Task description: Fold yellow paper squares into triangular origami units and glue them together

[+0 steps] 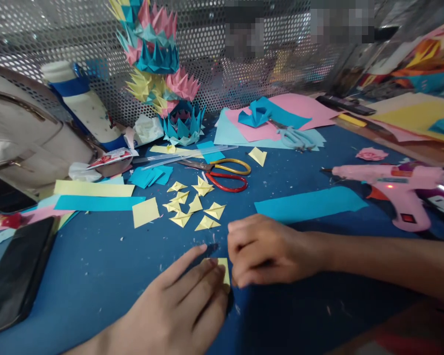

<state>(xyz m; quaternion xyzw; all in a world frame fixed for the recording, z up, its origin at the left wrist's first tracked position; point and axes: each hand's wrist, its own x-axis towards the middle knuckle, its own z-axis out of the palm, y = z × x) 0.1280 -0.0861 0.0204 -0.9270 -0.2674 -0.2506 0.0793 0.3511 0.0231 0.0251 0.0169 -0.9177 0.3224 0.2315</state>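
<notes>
My left hand point(188, 296) lies over a small yellow paper piece point(225, 270), its fingers stretched out and resting on the paper. Most of that piece is hidden under the fingers. To its right, my right hand point(262, 251) is closed with curled fingers beside the paper's edge; I cannot make out whether anything is inside. Beyond both hands lie several folded yellow paper pieces point(180, 218) and a flat yellow square point(145, 212). A blue paper strip point(307, 204) stretches behind my right hand.
Scissors point(227, 167) with yellow and red handles lie mid-table. A pink glue gun point(395, 185), its light lit, is at right. Dark phone point(18, 276) at left. A tall folded-paper stack point(157, 59) stands behind, near a bottle point(83, 103). Light-blue scissors point(298, 138) rest on coloured sheets.
</notes>
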